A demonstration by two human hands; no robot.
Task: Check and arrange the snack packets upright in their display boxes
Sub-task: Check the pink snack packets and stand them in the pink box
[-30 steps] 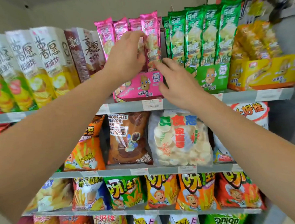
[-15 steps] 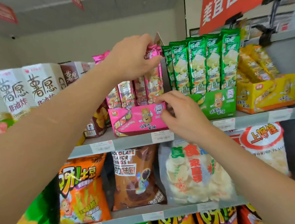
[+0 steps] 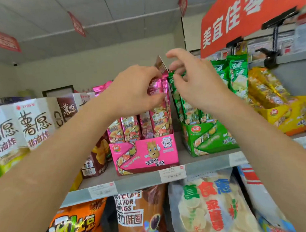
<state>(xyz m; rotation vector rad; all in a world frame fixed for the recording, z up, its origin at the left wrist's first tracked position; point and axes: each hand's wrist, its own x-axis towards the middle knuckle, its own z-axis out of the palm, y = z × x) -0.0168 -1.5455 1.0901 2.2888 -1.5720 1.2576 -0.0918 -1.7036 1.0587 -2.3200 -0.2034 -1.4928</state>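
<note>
A pink display box (image 3: pixel 145 154) stands on the top shelf with several pink snack packets (image 3: pixel 130 129) upright in it. My left hand (image 3: pixel 133 88) grips the tops of the rightmost pink packets (image 3: pixel 162 115). To the right is a green display box (image 3: pixel 209 139) full of green packets (image 3: pixel 190 112). My right hand (image 3: pixel 194 79) is at the tops of the leftmost green packets, fingers curled; whether it pinches one I cannot tell. A brown card flap (image 3: pixel 161 63) sticks up between the two hands.
White and brown snack cartons (image 3: pixel 33 124) line the shelf on the left. A yellow display box (image 3: pixel 292 118) with leaning yellow packets stands at the right. The grey shelf edge (image 3: pixel 137 183) carries price tags. Large crisp bags (image 3: pixel 210 206) fill the shelf below. A red sign (image 3: pixel 249 15) hangs overhead.
My right hand rose from the pink box's front corner to the tops of the green packets. My left hand stays on the pink packet tops. The camera tilted upward.
</note>
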